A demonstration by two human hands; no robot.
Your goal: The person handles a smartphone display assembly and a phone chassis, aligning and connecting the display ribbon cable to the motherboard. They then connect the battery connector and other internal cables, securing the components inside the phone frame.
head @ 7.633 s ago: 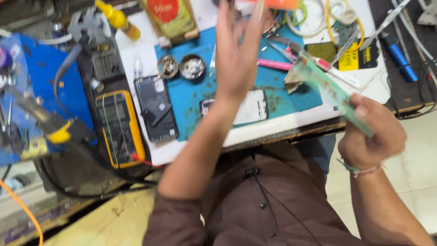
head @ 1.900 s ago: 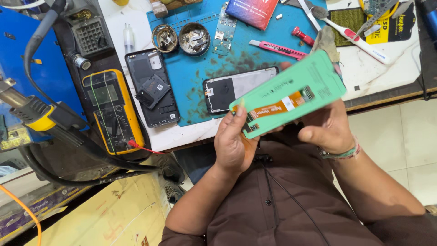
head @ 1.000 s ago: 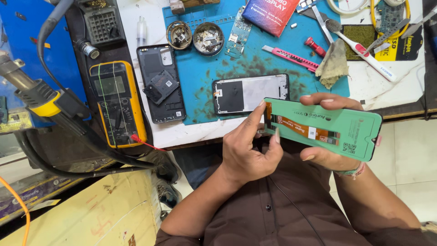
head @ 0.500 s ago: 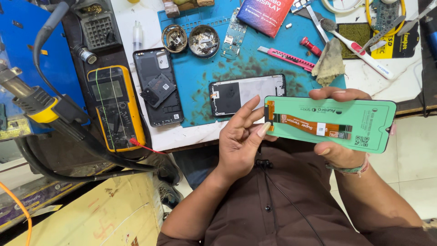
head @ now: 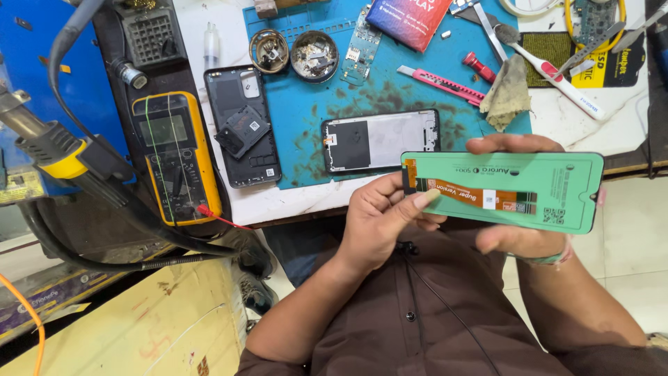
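At the centre right of the frame both hands hold a green phone screen part (head: 511,189) flat, back side up, above the lap. The right hand (head: 525,237) grips it from beneath, fingers curled over its far edge; the left hand (head: 379,219) pinches its left end, thumb on the orange ribbon strip. Just above it, on the blue mat (head: 306,139), lies an open phone frame (head: 379,141) — bare, no screen on it. A dark back cover (head: 242,125) lies apart at upper left, so by the look of things fitting is not yet done.
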